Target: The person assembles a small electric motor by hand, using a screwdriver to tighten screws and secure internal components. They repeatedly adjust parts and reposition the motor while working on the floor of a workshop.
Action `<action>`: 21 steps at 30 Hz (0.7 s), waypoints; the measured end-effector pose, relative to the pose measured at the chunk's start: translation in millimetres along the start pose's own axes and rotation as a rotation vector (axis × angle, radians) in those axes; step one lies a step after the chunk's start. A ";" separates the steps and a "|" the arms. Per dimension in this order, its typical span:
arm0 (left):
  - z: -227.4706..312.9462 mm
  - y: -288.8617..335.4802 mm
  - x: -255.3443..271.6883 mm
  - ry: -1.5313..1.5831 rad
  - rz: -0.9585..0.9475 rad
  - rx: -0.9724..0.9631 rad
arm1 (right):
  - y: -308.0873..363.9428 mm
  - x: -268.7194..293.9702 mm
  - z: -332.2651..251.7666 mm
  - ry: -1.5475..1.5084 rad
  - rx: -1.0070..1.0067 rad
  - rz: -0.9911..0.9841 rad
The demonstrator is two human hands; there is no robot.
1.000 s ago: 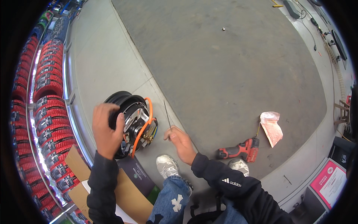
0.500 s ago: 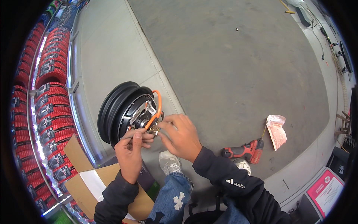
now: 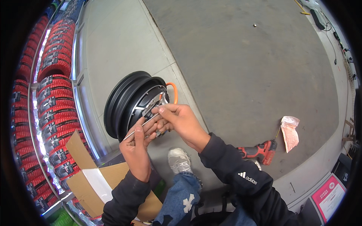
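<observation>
My left hand (image 3: pixel 138 150) is closed round a thin silver rod-like tool (image 3: pixel 140 126), its thumb pressing along the shaft. My right hand (image 3: pixel 183 122) pinches the tool's upper end between thumb and fingers. Just beyond both hands stands a black wheel hub motor (image 3: pixel 130 101), its rim upright on the floor. A thick orange cable (image 3: pixel 174 90) loops out of its axle side. The cable's end is mostly hidden behind my right hand; only small bits of connector show below the fingers.
A red and black cordless drill (image 3: pixel 264 151) lies to the right, beside a pinkish packet (image 3: pixel 290 133). An opened cardboard box (image 3: pixel 83 186) is at the lower left. Racks of red-wrapped tires (image 3: pixel 56 94) line the left side. A small metal part (image 3: pixel 255 25) lies far off on the floor.
My right hand has left the connector end of the cable and come to the tip of the silver tool. The tool has swung into clear view. My view has shifted slightly.
</observation>
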State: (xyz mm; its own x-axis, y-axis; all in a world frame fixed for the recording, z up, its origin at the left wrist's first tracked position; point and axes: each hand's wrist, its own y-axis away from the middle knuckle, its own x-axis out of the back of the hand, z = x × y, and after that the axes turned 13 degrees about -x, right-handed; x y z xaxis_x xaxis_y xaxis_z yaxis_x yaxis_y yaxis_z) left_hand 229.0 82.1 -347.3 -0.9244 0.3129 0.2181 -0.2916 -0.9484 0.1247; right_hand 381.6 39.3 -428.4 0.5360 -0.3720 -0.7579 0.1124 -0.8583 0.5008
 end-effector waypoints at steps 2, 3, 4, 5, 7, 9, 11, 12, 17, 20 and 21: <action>1.1 -3.4 -1.7 0.036 0.010 0.040 | -2.9 -0.8 -1.0 -0.014 -0.015 0.039; 2.7 -3.9 -3.7 0.053 0.015 0.057 | -4.7 -1.2 -0.5 -0.026 -0.004 0.072; 4.2 -4.0 -4.7 0.047 0.027 0.068 | -6.6 -1.6 0.3 -0.039 0.006 0.104; 5.4 -3.7 -1.3 0.006 -0.004 0.067 | -8.9 -1.8 1.1 -0.050 0.017 0.136; 8.7 -5.0 6.6 -0.075 -0.077 0.065 | -12.4 0.2 -4.0 -0.010 0.061 0.168; 14.4 -4.5 12.7 -0.163 -0.123 0.048 | -14.1 4.1 -12.1 0.078 0.051 0.205; 15.2 -5.6 17.5 -0.254 -0.144 -0.029 | -20.2 5.6 -16.4 0.110 0.009 0.197; 13.3 -7.4 18.5 -0.297 -0.146 -0.097 | -23.8 5.1 -16.8 0.116 -0.001 0.197; 27.6 -23.2 13.1 -0.597 -0.225 -0.475 | -29.7 3.6 -20.0 0.097 -0.025 0.221; 32.5 -28.3 9.5 -0.643 -0.227 -0.563 | -30.9 2.2 -17.1 0.063 -0.023 0.231; 33.9 -29.7 8.5 -0.648 -0.233 -0.577 | -31.8 1.8 -16.7 0.048 -0.017 0.235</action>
State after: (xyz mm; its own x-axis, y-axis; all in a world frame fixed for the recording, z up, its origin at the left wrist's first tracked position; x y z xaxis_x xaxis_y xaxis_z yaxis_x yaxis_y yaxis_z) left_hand 238.1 114.7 -316.3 -0.5573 0.3029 0.7731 -0.6942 -0.6808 -0.2337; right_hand 393.0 71.8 -438.7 0.5881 -0.5434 -0.5990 -0.0068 -0.7439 0.6682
